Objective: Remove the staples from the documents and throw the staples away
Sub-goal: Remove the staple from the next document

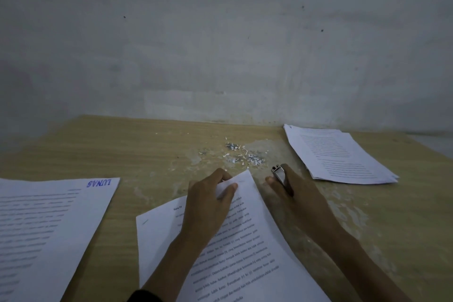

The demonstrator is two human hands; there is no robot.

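Left grip point(210, 200) pinches document point(245, 252) corner; right grip point(296, 193) curled round staple remover point(279, 174).
Loose staples point(231, 146) and paper scraps point(226, 154) lie scattered on bench point(122, 149) just beyond.

Before me rises a pale grey plastered wall point(220, 32), stained and dotted with small dark marks. My counter point(137, 154) butts against it. It is light wood-grain laminate, its surface worn and patchy toward the middle. The light is dim and bluish.
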